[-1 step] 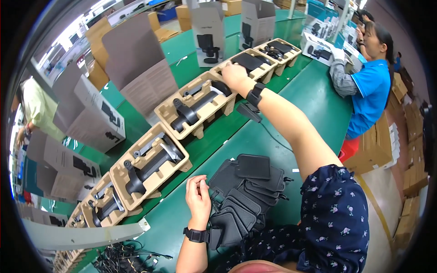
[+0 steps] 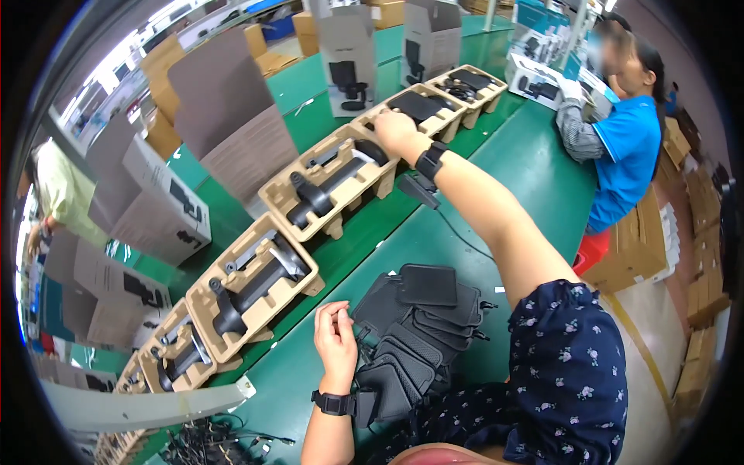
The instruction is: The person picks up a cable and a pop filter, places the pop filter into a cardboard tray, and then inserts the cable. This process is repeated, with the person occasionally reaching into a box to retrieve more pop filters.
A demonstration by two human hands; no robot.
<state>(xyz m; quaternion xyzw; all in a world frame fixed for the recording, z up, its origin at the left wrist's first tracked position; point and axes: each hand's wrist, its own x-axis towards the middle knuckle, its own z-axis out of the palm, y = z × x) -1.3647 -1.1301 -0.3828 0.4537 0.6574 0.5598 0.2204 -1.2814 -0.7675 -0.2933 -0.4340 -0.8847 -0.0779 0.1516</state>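
My right hand [image 2: 397, 133] reaches out to a molded tan tray [image 2: 457, 126], at its end next to a neighbouring tray. Its fingers are bent downward at the rim, and what they grip, if anything, is hidden. A flat black pouch [image 2: 417, 106] lies in that tray. The neighbouring tray [image 2: 267, 191] holds a black stand-like part [image 2: 314, 200] with a cylindrical body. My left hand [image 2: 335, 341] hovers by the left side of a fanned pile of black pouches [image 2: 403, 353], fingers curled together and nothing visible in them. A single pouch [image 2: 428, 285] lies on top.
More filled trays [image 2: 256, 298] stand in a row along the green table. Open printed boxes [image 2: 232, 132] stand behind them. Black cables [image 2: 209, 446] are heaped at lower left, below a grey metal bar [image 2: 155, 407]. A gloved co-worker in blue [image 2: 628, 147] handles boxes at far right.
The view has shifted slightly. My right hand stays at the tray rim and my left beside the pouches. Another person behind the co-worker shows more now.
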